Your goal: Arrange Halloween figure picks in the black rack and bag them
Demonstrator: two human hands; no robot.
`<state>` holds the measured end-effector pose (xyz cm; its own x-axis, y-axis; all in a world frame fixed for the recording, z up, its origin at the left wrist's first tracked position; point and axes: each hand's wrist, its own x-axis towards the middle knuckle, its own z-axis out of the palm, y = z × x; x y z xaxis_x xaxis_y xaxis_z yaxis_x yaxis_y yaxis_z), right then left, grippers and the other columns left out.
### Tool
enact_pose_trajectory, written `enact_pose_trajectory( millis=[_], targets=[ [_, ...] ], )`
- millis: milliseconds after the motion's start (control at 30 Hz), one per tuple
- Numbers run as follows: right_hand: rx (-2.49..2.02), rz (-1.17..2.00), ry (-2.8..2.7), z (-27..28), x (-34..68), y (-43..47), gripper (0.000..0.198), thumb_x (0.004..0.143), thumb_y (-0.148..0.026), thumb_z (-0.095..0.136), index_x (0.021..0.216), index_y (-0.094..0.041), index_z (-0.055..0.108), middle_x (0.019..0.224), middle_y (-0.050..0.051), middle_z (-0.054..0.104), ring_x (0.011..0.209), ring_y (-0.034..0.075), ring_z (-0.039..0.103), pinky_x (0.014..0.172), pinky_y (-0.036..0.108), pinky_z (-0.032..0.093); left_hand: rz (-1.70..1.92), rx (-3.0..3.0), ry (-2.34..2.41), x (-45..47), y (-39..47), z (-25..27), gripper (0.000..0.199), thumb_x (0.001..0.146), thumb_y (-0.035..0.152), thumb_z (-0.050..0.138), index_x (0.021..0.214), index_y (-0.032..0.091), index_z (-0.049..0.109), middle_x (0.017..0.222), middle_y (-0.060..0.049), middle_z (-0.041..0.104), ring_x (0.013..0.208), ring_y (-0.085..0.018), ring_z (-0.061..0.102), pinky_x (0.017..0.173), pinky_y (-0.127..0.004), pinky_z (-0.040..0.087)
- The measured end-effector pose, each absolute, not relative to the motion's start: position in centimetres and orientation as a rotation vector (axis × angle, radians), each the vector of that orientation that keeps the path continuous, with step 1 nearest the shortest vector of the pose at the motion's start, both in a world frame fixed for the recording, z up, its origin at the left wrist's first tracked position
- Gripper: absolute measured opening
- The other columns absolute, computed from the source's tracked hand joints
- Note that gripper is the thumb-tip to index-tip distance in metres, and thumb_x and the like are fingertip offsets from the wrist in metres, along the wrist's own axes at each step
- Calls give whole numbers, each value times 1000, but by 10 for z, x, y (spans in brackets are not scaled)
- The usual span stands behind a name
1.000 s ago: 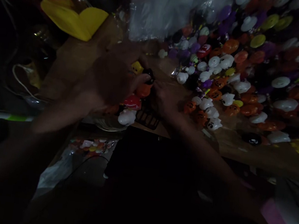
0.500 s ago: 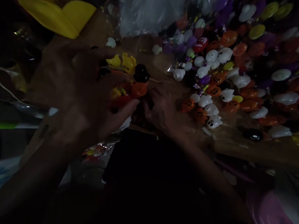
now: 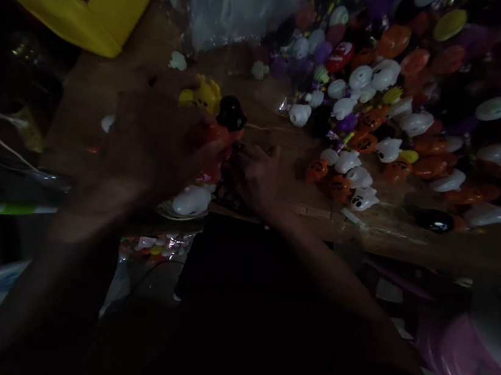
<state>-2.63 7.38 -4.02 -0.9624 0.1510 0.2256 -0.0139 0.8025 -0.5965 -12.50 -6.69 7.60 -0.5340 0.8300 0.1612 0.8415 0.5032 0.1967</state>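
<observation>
My left hand point(image 3: 156, 132) is closed around an orange plastic toy piece point(image 3: 215, 136), its thumb lying across the front. Just beyond it are a black figure point(image 3: 231, 113) and yellow figures point(image 3: 207, 94). A red piece point(image 3: 208, 173) shows below the thumb, and a white rounded piece point(image 3: 192, 200) lies nearer the table edge. My right hand point(image 3: 256, 175) has its fingers bent together right beside the orange piece. Whatever they pinch is lost in the dark.
Heaps of small white, orange and purple toy pieces point(image 3: 370, 123) cover the right of the wooden table point(image 3: 283, 146). A clear plastic bag point(image 3: 241, 8) lies at the back, a yellow sheet-like piece point(image 3: 79, 14) at the left. A pink basin point(image 3: 476, 365) stands lower right.
My left hand has closed in from a spread pose onto the orange piece. My right hand's fingers have drawn together beside it. The white piece below is now more exposed.
</observation>
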Motion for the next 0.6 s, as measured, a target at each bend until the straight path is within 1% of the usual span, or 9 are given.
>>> enact_pose_trajectory(
  millis=[67,133,267,333,400,500,600],
  targets=[
    [-78,898,-2723,-45,-26,75,40,111,-37,39,106,-19,74,109,9,75,104,26,61,104,49,35,-429,-1434,-2691,-120,-64,80,30,97,45,58,112,23,72,152,-7,53,146,-36,43,123,-58,39],
    [-70,889,-2735,-47,-26,75,39,111,-39,42,106,-19,75,108,9,75,104,26,62,108,50,34,-428,-1460,-2710,-118,-61,82,28,96,39,60,113,22,74,151,-6,55,145,-33,45,126,-53,36],
    [-79,896,-2716,-47,-26,74,35,110,-40,45,110,-19,73,112,10,74,107,27,62,111,53,32,-467,-1415,-2731,-118,-60,81,27,90,33,71,113,21,76,151,-8,55,146,-34,44,125,-52,38],
    [-85,885,-2723,-45,-25,73,34,110,-38,45,113,-18,72,116,11,73,109,27,61,109,52,33,-508,-1405,-2712,-119,-60,81,25,87,28,74,110,19,77,153,-10,53,146,-36,44,126,-55,37],
    [-92,859,-2755,-41,-24,72,33,110,-36,44,113,-16,71,120,13,71,110,28,61,107,52,33,-508,-1390,-2737,-118,-58,82,21,86,26,74,105,19,79,154,-10,52,146,-38,44,126,-58,36],
    [-95,827,-2791,-37,-23,71,35,110,-35,42,111,-15,71,123,14,70,112,29,60,105,51,33,-471,-1366,-2782,-116,-57,82,19,86,26,75,103,19,79,155,-9,52,149,-40,40,126,-59,36],
    [-61,802,-2775,-38,-23,71,36,111,-33,40,109,-17,72,118,12,71,110,26,60,107,50,32,-506,-1412,-2731,-116,-60,78,19,88,24,72,106,17,76,157,-11,49,149,-37,39,128,-56,34]
  ],
)
